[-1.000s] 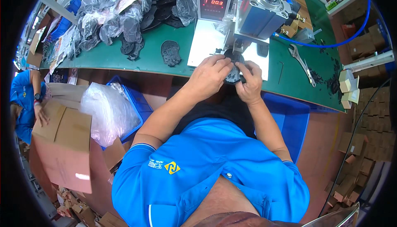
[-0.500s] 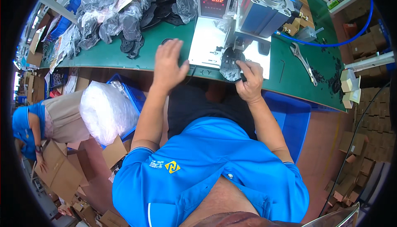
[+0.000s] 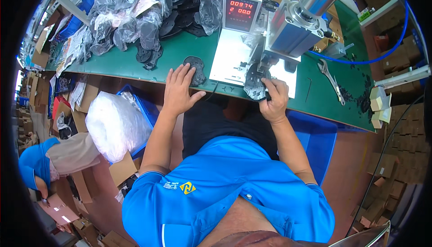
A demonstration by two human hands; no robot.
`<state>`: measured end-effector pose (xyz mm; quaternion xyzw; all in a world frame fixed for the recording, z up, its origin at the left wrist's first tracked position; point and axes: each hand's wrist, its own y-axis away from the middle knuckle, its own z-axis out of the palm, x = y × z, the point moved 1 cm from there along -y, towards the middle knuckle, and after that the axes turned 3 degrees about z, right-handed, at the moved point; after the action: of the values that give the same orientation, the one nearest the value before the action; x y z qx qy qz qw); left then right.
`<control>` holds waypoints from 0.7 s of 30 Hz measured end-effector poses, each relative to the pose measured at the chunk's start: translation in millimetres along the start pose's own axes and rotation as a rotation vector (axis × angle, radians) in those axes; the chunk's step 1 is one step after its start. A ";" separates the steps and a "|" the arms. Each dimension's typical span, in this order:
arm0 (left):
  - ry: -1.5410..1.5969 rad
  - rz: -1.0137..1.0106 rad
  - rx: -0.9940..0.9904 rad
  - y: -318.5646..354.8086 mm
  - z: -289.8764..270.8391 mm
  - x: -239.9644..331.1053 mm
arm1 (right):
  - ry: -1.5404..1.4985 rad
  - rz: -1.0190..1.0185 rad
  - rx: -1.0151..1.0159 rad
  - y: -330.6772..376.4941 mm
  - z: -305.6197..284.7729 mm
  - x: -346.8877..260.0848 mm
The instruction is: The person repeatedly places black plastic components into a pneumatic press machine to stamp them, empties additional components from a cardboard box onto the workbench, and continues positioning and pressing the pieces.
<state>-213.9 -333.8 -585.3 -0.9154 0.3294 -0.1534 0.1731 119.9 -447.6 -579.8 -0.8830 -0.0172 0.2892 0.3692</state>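
Note:
My right hand (image 3: 274, 99) grips the near right edge of a black perforated plate (image 3: 255, 85) between thumb and fingers. The far end of that plate lies beneath the head of a small pneumatic press (image 3: 288, 35), on its white base (image 3: 227, 60). On the left, my left hand (image 3: 180, 89) is open, fingers stretched out and thumb apart. Its fingertips reach the edge of a second black plate (image 3: 197, 72) that lies flat on the green table (image 3: 121, 65); whether they touch it I cannot tell.
A white counter box (image 3: 243, 8) with red digits stands beside the press. Bagged black plates (image 3: 135, 22) are heaped at the far left. To the right lie an adjustable wrench (image 3: 330, 80), a hex key (image 3: 308, 89) and black scraps. A blue bin (image 3: 315, 134) stands below; another person (image 3: 40, 161) bends at left.
My left hand has come slightly nearer, and the second plate beside it shows more fully. My right hand keeps its grip. The counter's lower digits differ, and the other person bends lower.

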 end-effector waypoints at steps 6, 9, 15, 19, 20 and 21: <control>-0.039 -0.012 0.023 2.1 9.0 -2.9 | 0.013 -0.007 0.002 -0.4 1.5 -0.5; -0.053 -0.014 0.046 1.7 9.7 -5.2 | 0.014 -0.024 0.003 -1.0 2.3 -0.6; -0.022 0.000 0.058 3.7 8.0 -4.5 | 0.024 -0.029 0.012 2.7 2.7 2.5; -0.023 -0.001 0.043 6.8 6.6 -2.4 | 0.022 -0.009 -0.006 6.0 1.8 3.1; -0.026 0.001 0.043 7.2 6.6 -2.6 | 0.023 -0.013 -0.003 6.4 1.8 2.9; -0.028 0.003 0.042 7.1 7.1 -2.9 | 0.024 -0.015 0.000 6.3 2.0 3.5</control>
<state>-217.1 -335.4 -595.1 -0.9132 0.3249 -0.1471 0.1968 120.7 -450.0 -586.9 -0.8864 -0.0196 0.2757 0.3714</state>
